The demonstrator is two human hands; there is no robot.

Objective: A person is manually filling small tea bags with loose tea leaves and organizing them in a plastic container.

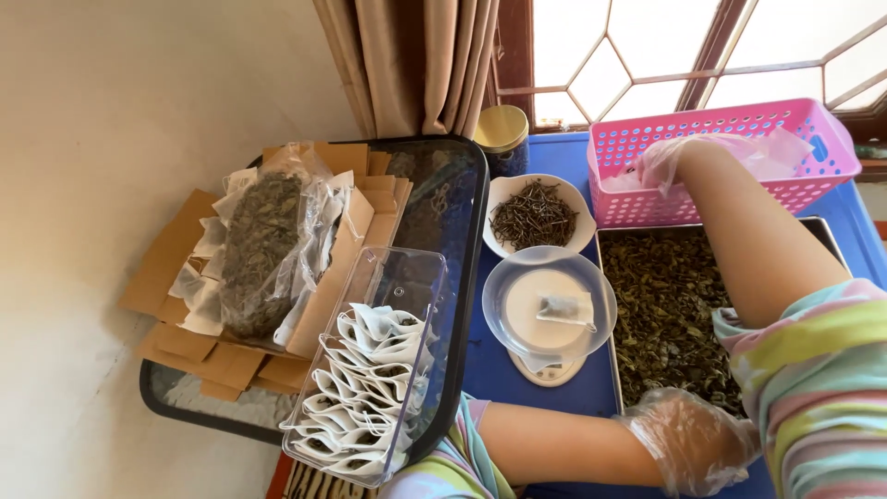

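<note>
A person in thin clear plastic gloves works over a rectangular metal tray of dried green leaves (665, 305), the landmark of a crowded blue tabletop (554, 388). The right hand (679, 159) reaches beyond the tray's far edge into a pink perforated plastic basket (813, 148), its fingers curled over the basket's near wall; whether they grip anything inside cannot be told, as the glove and the wall hide the fingertips. The left hand (688, 439) rests loosely cupped at the tray's near edge, touching the leaves, seemingly holding nothing. Just left of the tray sits a small white kitchen scale topped by a clear round plastic dish (550, 305), with one filled white paper tea bag (565, 310) lying in it. Beyond the scale, still left of the tray, stands a white ceramic bowl of dark dried twigs (540, 214), and behind that a gold-lidded jar (504, 134). Further left (on a black-rimmed glass side table (457, 231)) a clear plastic bin (370, 370) holds rows of filled white bags, beside a clear plastic bag of dried herbs (263, 249) lying on flat brown cardboard sleeves (176, 249).
</note>
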